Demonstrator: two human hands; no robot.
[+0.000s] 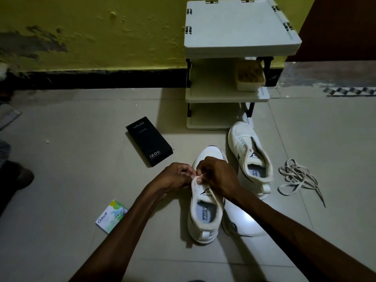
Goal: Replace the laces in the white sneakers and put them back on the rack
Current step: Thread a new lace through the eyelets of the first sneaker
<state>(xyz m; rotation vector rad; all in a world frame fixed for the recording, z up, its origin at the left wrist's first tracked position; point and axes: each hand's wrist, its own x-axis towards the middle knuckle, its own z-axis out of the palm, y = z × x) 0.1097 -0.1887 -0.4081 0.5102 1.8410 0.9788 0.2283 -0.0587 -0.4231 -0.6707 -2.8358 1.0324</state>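
Left hand: the fingers are curled and brought together at the front edge of the near sneaker's opening, where a short white strand is pinched.
Right hand: it is closed over the top of the near sneaker's tongue, with the thumb pressed on the tongue's edge; the fingertips are hidden under the knuckles.
Near sneaker: it is stood upright on the floor directly below both hands, heel toward the camera and toe toward the rack. How far it is laced cannot be told, as the eyelets are covered by the hands.
Far sneaker: it is set on the floor just beside the near one, to its right and further back, with its toe close to the foot of the rack. Bare eyelets are seen along its opening.
Loose laces: a tangled off-white heap is laid on the floor to the right of the far sneaker, apart from it.
Rack: a white rack of three shelves is stood against the yellow-green wall; neither sneaker is held on it.
Tub: it is kept on the middle shelf, at the right side.
Black box: it is laid flat on the floor left of the sneakers.
Small packet: it is laid on the floor beside the left forearm.
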